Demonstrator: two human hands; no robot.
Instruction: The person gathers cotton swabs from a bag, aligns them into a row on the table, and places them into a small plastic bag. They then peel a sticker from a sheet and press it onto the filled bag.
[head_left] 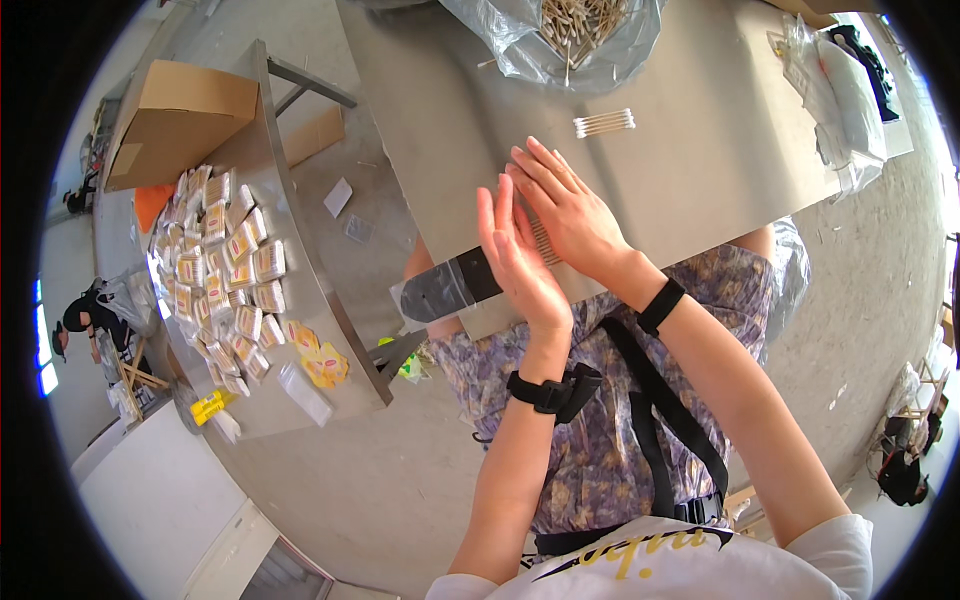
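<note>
A grey metal desk (700, 170) carries the work. At its far edge lies a clear plastic bag (580, 45) heaped with loose wooden cotton swabs. Just nearer than the bag, well short of the hands, sits one small aligned bundle of swabs (604, 123), white tips at both ends. Toward the desk's right corner lies a pile of crumpled clear wrappers (835, 90). Left of the desk stands a second, lower table (330, 330) with many small filled swab packets (225, 260) spread over it, too many to count, and one brown cardboard box (175, 115) at its far end.

At the desk's near edge the two hands meet over a row of thin sticks (543, 240), mostly hidden between them. The left hand (520, 265) stands on edge, fingers straight, its grip released. The right hand (565, 210) lies flat, fingers spread, pressing on the sticks, grasping nothing. A clear sleeve with a dark band (450, 290) juts left from under the left hand.
</note>
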